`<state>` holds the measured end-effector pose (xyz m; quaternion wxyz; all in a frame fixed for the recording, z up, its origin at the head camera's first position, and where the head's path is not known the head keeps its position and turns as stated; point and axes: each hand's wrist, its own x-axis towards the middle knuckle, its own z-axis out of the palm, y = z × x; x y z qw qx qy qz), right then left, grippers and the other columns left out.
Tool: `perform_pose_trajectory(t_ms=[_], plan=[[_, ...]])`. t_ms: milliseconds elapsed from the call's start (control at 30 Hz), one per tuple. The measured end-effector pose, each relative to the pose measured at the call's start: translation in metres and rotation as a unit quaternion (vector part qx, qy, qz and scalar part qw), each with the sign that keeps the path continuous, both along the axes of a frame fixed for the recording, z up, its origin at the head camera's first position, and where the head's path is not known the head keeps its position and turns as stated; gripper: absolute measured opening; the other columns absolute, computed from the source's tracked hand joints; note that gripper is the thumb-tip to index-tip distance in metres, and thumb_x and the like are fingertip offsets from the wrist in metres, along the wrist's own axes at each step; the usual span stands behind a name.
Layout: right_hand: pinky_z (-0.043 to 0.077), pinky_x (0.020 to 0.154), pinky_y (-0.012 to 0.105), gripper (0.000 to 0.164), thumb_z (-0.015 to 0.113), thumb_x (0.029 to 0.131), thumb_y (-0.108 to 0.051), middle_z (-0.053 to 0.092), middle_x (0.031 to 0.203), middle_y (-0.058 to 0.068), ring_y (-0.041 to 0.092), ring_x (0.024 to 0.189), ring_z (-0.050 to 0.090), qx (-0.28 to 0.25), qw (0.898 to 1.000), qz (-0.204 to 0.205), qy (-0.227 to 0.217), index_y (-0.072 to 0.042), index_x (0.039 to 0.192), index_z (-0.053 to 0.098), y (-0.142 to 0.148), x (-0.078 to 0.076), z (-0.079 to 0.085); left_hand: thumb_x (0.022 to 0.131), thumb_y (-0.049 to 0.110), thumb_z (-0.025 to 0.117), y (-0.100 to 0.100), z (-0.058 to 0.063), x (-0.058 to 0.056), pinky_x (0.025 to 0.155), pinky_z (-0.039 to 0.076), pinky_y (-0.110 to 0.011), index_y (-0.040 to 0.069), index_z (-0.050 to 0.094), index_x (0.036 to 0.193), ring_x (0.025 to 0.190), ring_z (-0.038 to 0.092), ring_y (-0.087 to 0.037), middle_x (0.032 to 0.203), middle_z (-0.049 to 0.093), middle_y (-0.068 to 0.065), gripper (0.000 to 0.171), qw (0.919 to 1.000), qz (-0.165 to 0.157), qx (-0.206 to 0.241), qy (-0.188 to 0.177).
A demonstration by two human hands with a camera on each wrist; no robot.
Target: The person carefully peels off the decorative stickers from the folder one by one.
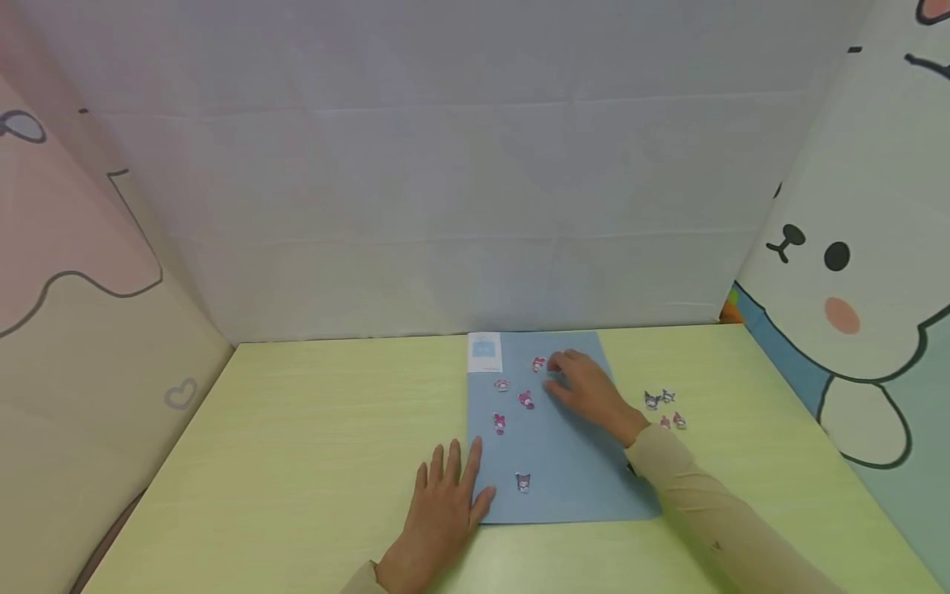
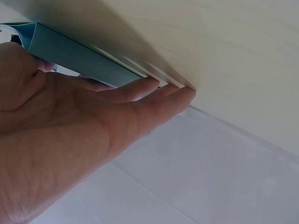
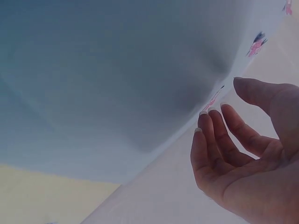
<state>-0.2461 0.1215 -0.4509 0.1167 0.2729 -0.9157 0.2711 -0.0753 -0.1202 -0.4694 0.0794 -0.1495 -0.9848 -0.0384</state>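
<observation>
A blue folder with a white label at its far left corner lies on the table. Several small cartoon stickers, such as a pink one and a dark-eared one, are spread over it. My left hand rests at the folder's near left edge, fingers spread and straight, thumb over the border. Over the far part of the folder is my right hand, its fingertips right beside a pink-and-white sticker. In the right wrist view its bent fingers and thumb stand apart with nothing between them.
On the pale yellow table, right of the folder, lie several more stickers, among them a dark one and a pink one. A white sheet wall stands behind, and printed cartoon panels flank the table.
</observation>
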Motion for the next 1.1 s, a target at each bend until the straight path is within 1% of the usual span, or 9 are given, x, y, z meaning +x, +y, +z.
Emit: perform_pose_trajectory(t_ms=[267, 567, 800, 1000, 1100], plan=[[0.055, 0.083, 0.048, 0.023, 0.079, 0.088, -0.005, 0.065, 0.097, 0.015, 0.031, 0.091, 0.064, -0.003, 1.0, 0.004, 0.009, 0.004, 0.105, 0.067, -0.006, -0.005, -0.002, 0.103, 0.046, 0.056, 0.0, 0.001, 0.0, 0.099, 0.047, -0.061, 0.009, 0.048, 0.151, 0.129, 0.053, -0.046, 0.14, 0.055, -0.024, 0.061, 1.0, -0.001, 0.007, 0.006], [0.053, 0.083, 0.049, 0.028, 0.078, 0.089, -0.005, 0.064, 0.103, 0.019, 0.031, 0.091, 0.062, -0.003, 1.0, -0.001, 0.002, 0.007, 0.111, 0.066, -0.011, -0.011, -0.003, 0.104, 0.046, 0.055, -0.001, 0.0, 0.0, 0.1, 0.047, -0.06, 0.01, 0.047, 0.152, 0.129, 0.053, -0.046, 0.141, 0.055, -0.024, 0.061, 1.0, 0.002, 0.005, 0.0], [0.052, 0.094, 0.053, 0.041, 0.077, 0.09, -0.006, 0.064, 0.114, 0.024, 0.038, 0.106, 0.064, 0.016, 1.0, -0.008, -0.006, 0.011, 0.124, 0.063, -0.013, -0.012, -0.002, 0.104, 0.047, 0.054, 0.0, -0.001, -0.001, 0.1, 0.047, -0.061, 0.01, 0.047, 0.152, 0.13, 0.053, -0.046, 0.141, 0.054, -0.024, 0.062, 1.0, 0.002, 0.001, -0.006], [0.051, 0.095, 0.053, 0.035, 0.074, 0.092, -0.003, 0.064, 0.113, 0.025, 0.04, 0.106, 0.063, 0.029, 1.0, -0.01, -0.006, 0.011, 0.122, 0.064, -0.015, -0.013, -0.003, 0.104, 0.048, 0.053, 0.0, -0.001, -0.001, 0.1, 0.047, -0.06, 0.011, 0.046, 0.153, 0.13, 0.053, -0.045, 0.142, 0.054, -0.023, 0.062, 0.9999, 0.005, -0.003, -0.01], [0.051, 0.095, 0.054, 0.033, 0.072, 0.094, -0.004, 0.064, 0.113, 0.025, 0.04, 0.106, 0.062, 0.032, 0.999, -0.013, -0.016, 0.01, 0.122, 0.064, -0.016, -0.014, -0.002, 0.104, 0.048, 0.053, 0.001, -0.002, -0.001, 0.1, 0.047, -0.06, 0.011, 0.046, 0.153, 0.13, 0.053, -0.045, 0.142, 0.054, -0.023, 0.062, 0.9999, 0.006, -0.005, -0.011]])
